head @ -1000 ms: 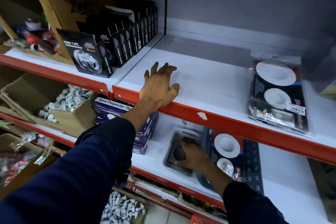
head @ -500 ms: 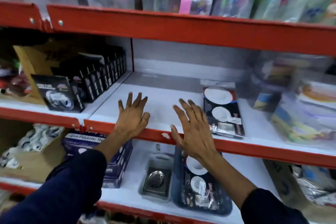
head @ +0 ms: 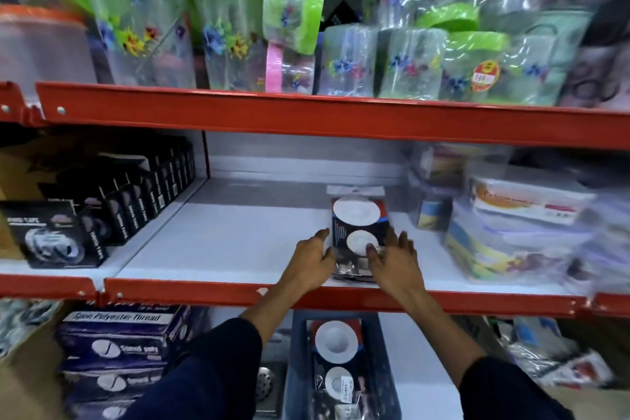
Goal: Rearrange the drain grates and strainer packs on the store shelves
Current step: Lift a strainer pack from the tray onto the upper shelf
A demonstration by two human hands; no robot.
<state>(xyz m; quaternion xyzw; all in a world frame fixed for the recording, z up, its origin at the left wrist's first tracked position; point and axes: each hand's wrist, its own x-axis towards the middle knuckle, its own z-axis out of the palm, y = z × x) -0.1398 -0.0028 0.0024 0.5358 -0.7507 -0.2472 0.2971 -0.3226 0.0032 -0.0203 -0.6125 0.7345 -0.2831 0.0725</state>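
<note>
A strainer pack [head: 357, 219], black card with two white round strainers under clear plastic, lies on the white middle shelf [head: 238, 242] near its front edge. My left hand [head: 312, 261] presses against the pack's left side. My right hand [head: 392, 257] has its fingers over the lower right corner, so the pack is held between both hands. On the shelf below, a second strainer pack [head: 335, 361] lies in a dark blue tray [head: 385, 368]. A metal drain grate [head: 266, 382] in a grey pack sits left of the tray, partly hidden by my left sleeve.
Black tape boxes [head: 129, 215] fill the middle shelf's left bay. Wrapped plastic food containers [head: 511, 228] crowd its right side. Jars with green lids [head: 225, 27] stand on the top shelf. Thread boxes [head: 119, 341] are stacked at the lower left.
My right hand left the drain grate on the lower shelf and rose to the middle shelf. Both hands then slid right and closed around the strainer pack. My view tilted upward.
</note>
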